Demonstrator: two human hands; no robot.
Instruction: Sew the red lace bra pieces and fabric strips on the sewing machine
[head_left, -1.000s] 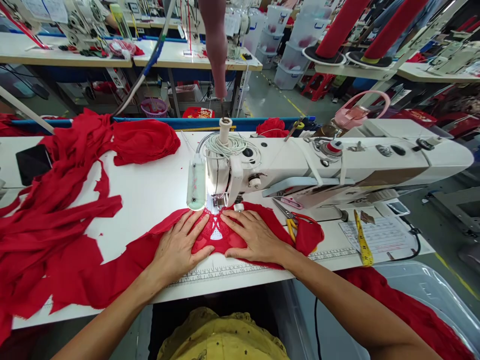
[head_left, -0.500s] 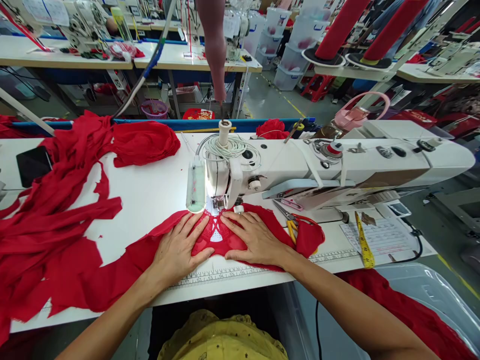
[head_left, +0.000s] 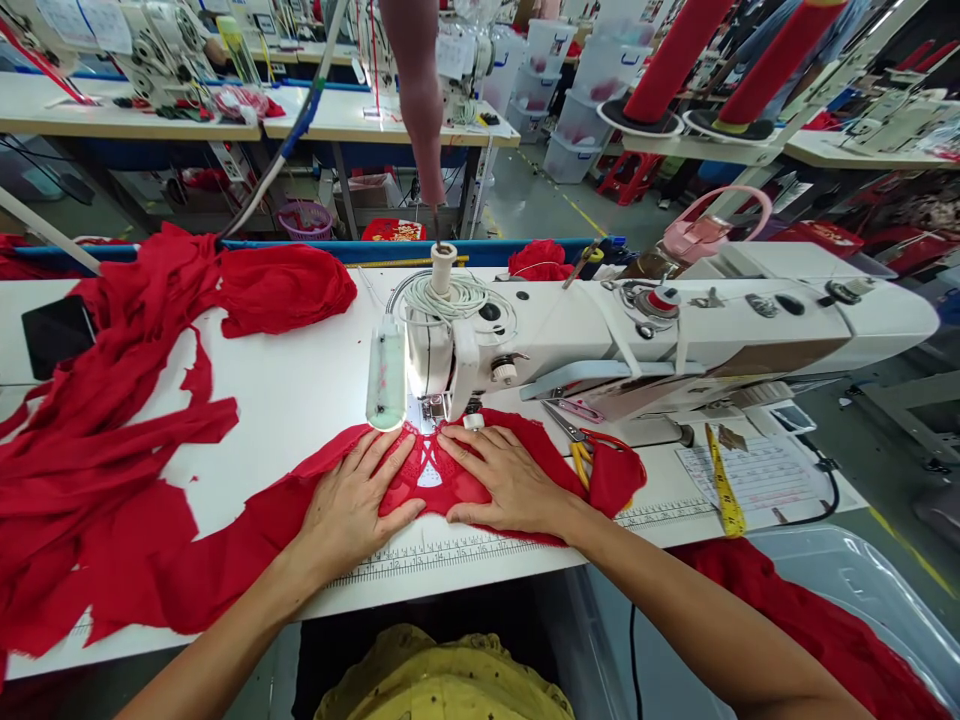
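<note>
Far to the left of the sewing machine (head_left: pixel 555 325), a black phone (head_left: pixel 58 335) lies beside a heap of red cloth (head_left: pixel 142 335). Next, in front of the machine, the left hand (head_left: pixel 343 508) lies flat on a red lacy piece (head_left: pixel 459 488), fingers spread out. That piece sits right by the machine's needle end. The right hand (head_left: pixel 514 488) lies flat on it too, fingers stretched. Scissors (head_left: pixel 564 421), then a yellow tape (head_left: pixel 723 485), lie in front of the machine.

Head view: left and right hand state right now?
Left hand: open, palm down on the red fabric, not gripping.
Right hand: open, palm down on the same fabric, not gripping.
</note>
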